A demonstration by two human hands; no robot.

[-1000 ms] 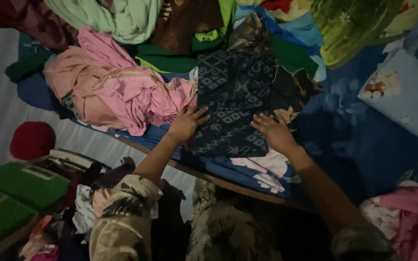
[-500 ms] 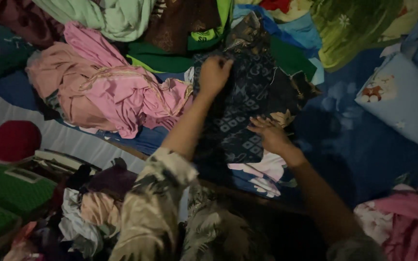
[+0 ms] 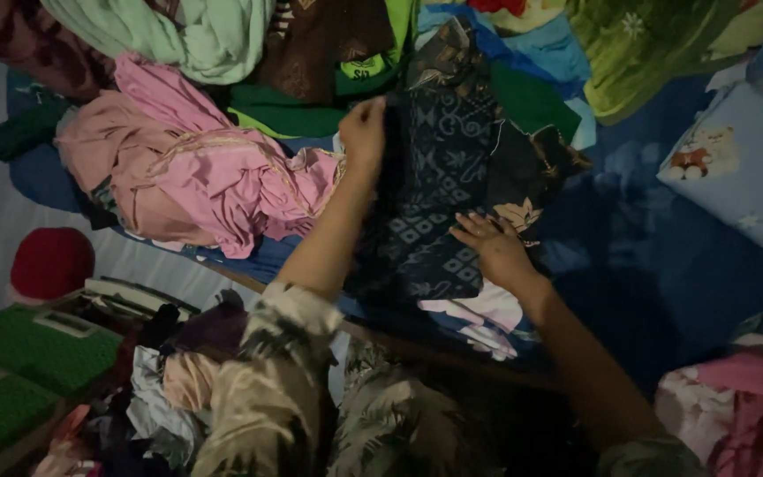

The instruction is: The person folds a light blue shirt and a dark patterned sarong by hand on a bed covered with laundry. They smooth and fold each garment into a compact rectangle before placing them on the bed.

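You can't see the fingertips of your left hand (image 3: pixel 362 131); they curl into the edge of the dark patterned cloth (image 3: pixel 439 190). That cloth covers most of the pale printed fabric (image 3: pixel 479 316) under it. The picture's edge cuts off the green blanket (image 3: pixel 655 49) at the top and the pink flowered cloth (image 3: pixel 744 397) at the right. The room is dim, so the pile by the green crates (image 3: pixel 19 362) is hard to make out.

Left hand (image 3: pixel 362 130) now at patterned cloth's (image 3: pixel 439 199) far edge
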